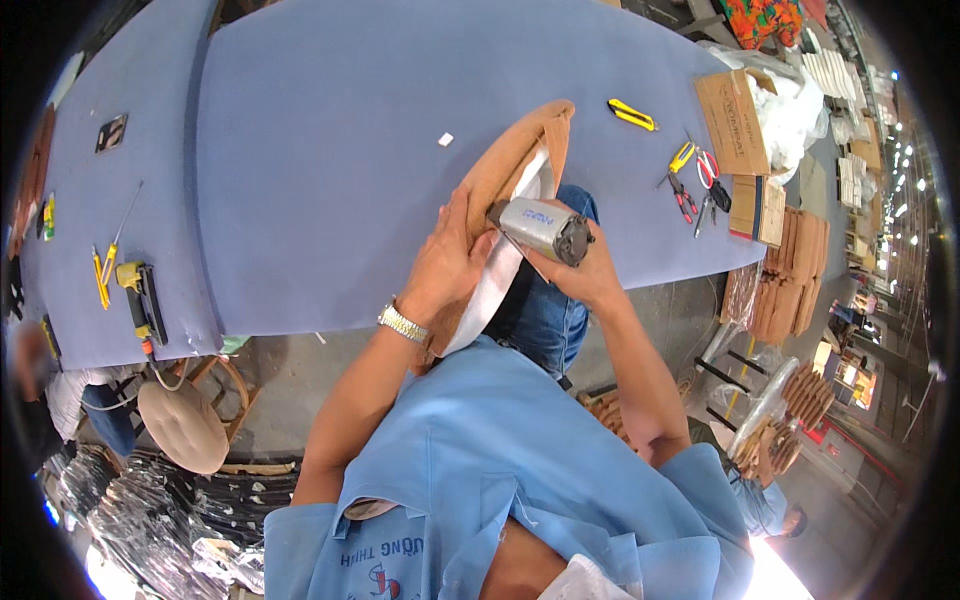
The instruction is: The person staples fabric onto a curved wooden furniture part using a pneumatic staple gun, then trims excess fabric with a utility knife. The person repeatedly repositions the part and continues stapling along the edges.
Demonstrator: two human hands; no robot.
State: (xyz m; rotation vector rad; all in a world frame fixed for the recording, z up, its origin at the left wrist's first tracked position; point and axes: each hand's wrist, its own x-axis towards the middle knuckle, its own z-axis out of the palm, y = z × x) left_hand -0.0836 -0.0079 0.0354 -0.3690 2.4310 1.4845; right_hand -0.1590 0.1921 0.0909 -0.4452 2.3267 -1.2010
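Note:
A tan upholstered seat cushion point(497, 160) is tilted up on edge, resting across my raised leg at the table's near edge. White lining and loose tan fabric show on its underside. My left hand point(452, 257) grips the cushion's side, fingers on the tan face and thumb by the lining. Closed round a grey pneumatic staple gun point(540, 229), my right hand point(588, 268) holds the tool against the lining side. The gun's nose lies close to my left thumb; whether it touches the fabric I cannot tell.
On the blue table point(320, 180) lie a yellow utility knife point(632, 114), pliers point(683, 198), red-handled scissors point(708, 168) and a small white scrap point(446, 139). A cardboard box point(732, 122) stands at right. Another staple gun point(142, 300) lies far left, near a round tufted seat point(183, 428).

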